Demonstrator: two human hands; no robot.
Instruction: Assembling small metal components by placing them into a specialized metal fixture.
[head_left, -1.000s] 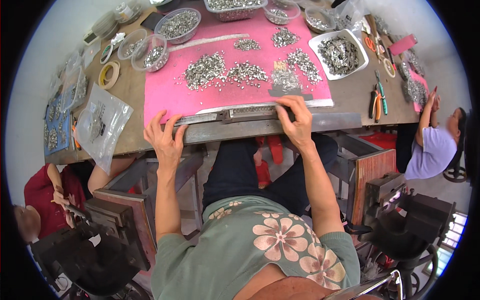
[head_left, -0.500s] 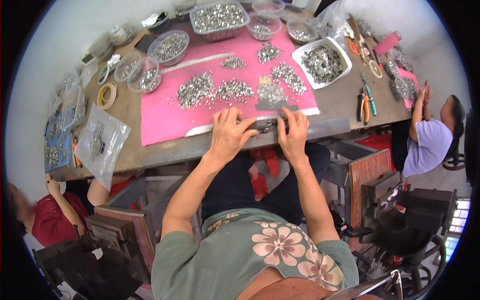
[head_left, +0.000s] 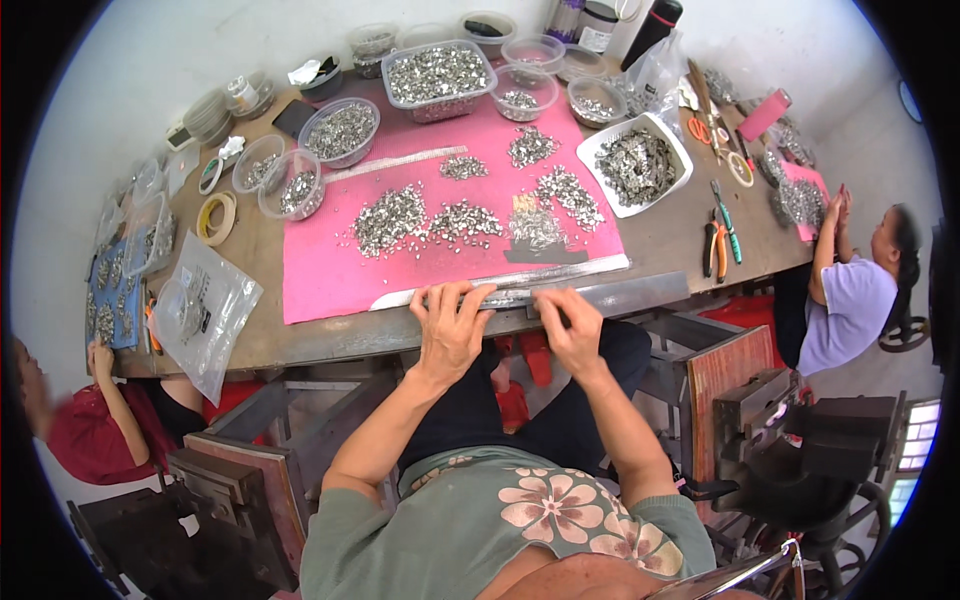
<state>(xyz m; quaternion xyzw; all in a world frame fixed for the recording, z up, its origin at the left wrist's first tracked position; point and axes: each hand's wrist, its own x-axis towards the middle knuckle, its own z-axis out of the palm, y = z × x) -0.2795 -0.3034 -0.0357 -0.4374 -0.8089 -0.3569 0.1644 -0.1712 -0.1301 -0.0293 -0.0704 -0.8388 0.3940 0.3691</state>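
At the table's front edge, my left hand (head_left: 450,325) bears down with bent fingers on a narrow grey metal bar (head_left: 511,299). My right hand (head_left: 572,328) pinches near the bar's right end, its fingers curled. Much of the bar is hidden by the fingers, and its exact kind is unclear. A flat grey metal strip (head_left: 640,294) runs along the edge to the right of my right hand. Just beyond my hands, a pink mat (head_left: 330,270) bears several heaps of small shiny metal pieces (head_left: 390,222), with a dark grey strip (head_left: 545,256) near the right heap.
A white square tub (head_left: 684,150) of metal pieces stands right of the mat. Farther back is a clear tub (head_left: 440,100). Pliers (head_left: 715,250) lie at right, a plastic bag (head_left: 208,310) and tape roll (head_left: 215,220) at left. One co-worker (head_left: 850,290) sits right, another (head_left: 100,420) left.
The dark bar, held up between both hands before, is now lower, at the table's edge. Both hands have moved nearer to me, and the left fingers have flattened along the bar.
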